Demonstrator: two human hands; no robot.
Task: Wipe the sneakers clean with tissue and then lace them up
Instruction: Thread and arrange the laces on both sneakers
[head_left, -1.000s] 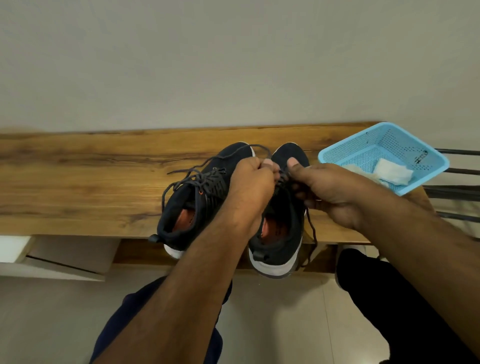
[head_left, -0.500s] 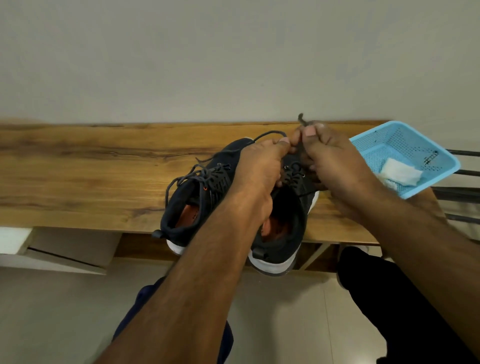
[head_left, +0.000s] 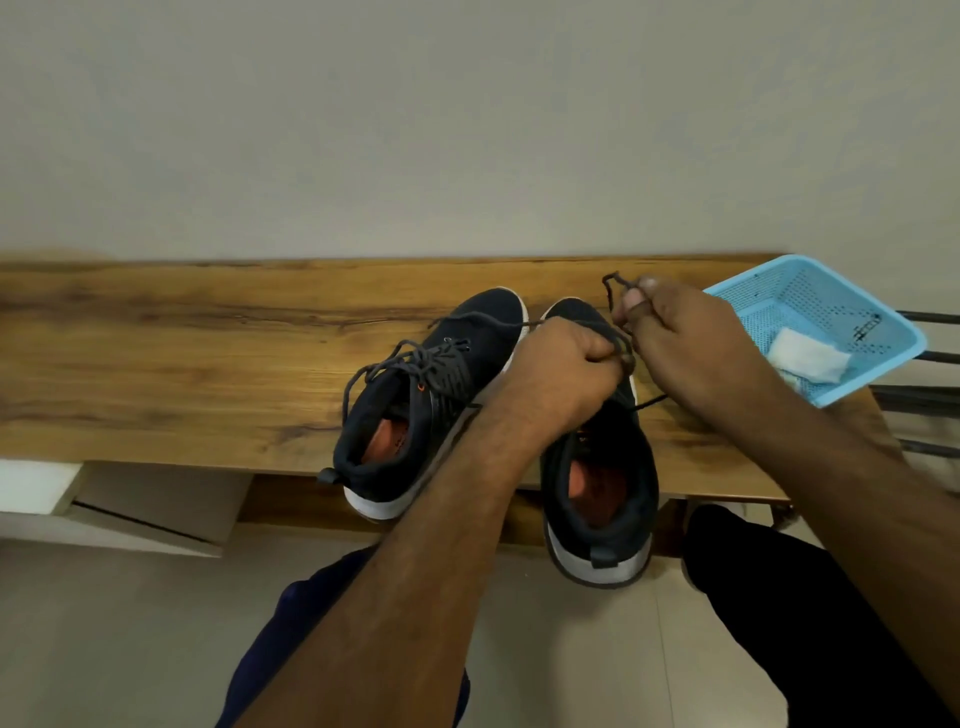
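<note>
Two dark sneakers with orange insoles and white soles stand side by side on a wooden bench (head_left: 182, 364), heels hanging over its front edge. The left sneaker (head_left: 415, 410) shows grey laces, loosely tied. Over the tongue of the right sneaker (head_left: 602, 478), my left hand (head_left: 566, 374) grips a strand of its lace. My right hand (head_left: 680, 343) pinches the lace end (head_left: 615, 283) between thumb and forefinger, just beyond the shoe's toe. The right shoe's eyelets are hidden behind my hands.
A light blue plastic basket (head_left: 815, 301) sits at the bench's right end with a white tissue (head_left: 805, 358) inside. A plain wall rises behind the bench. Black metal bars (head_left: 930, 358) show at the far right. My knees and the tiled floor lie below.
My right hand has drawn the lace end up and away to the right. My left hand shifted right over the right sneaker. The right sneaker now sits straighter, more of its heel showing.
</note>
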